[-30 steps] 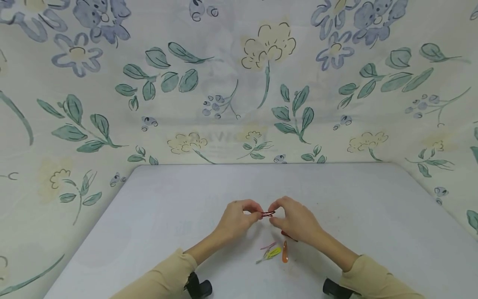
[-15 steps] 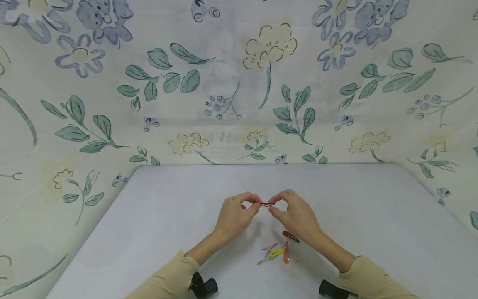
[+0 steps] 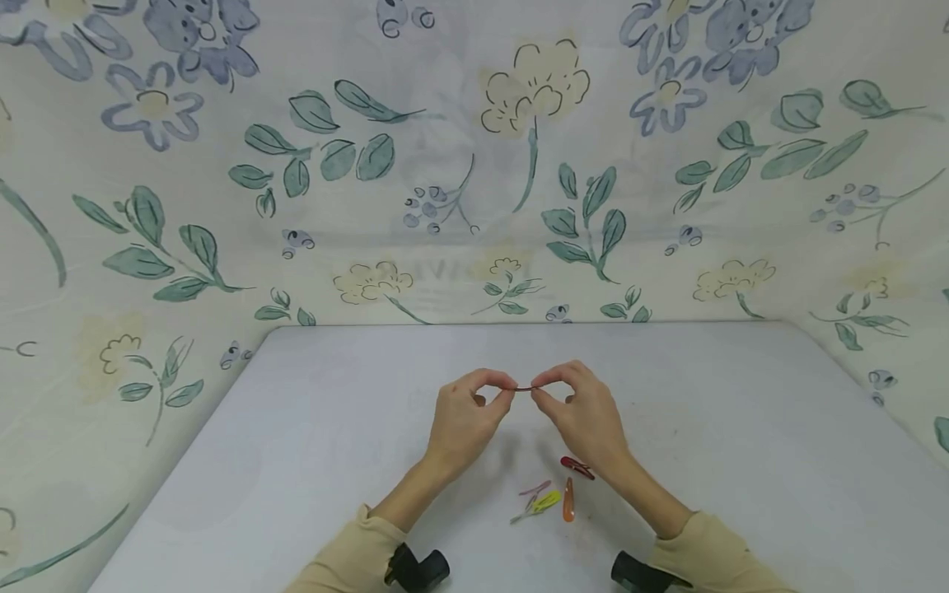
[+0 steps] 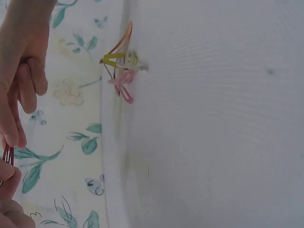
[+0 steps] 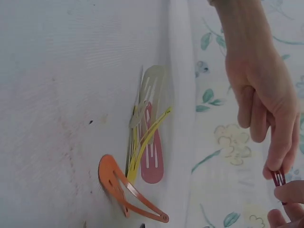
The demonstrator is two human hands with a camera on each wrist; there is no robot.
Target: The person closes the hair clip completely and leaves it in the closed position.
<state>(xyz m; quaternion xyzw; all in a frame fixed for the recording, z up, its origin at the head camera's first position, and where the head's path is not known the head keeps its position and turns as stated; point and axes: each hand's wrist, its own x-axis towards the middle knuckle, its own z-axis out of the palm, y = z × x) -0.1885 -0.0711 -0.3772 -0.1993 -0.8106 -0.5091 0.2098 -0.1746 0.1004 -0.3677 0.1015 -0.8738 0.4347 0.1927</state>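
Observation:
A dark red snap hair clip is held up above the table between both hands, seen almost edge-on in the head view. My left hand pinches one end of it between thumb and index finger. The other end is pinched the same way by my right hand. Fingertips cover both ends of the clip. Below the hands lies a second dark red hair clip, near the right wrist. An orange hair clip rests closer to the front.
Beside the orange clip is a loose pile with a yellow clip, a pink clip and a grey-beige clip. The white table ends at a floral cloth behind. Black wrist cameras sit under the sleeves.
Both hands have risen and moved away from the front, with the clip still pinched between them. The clip's two spread arms now appear as one thin line. The table clip near the right wrist is uncovered.

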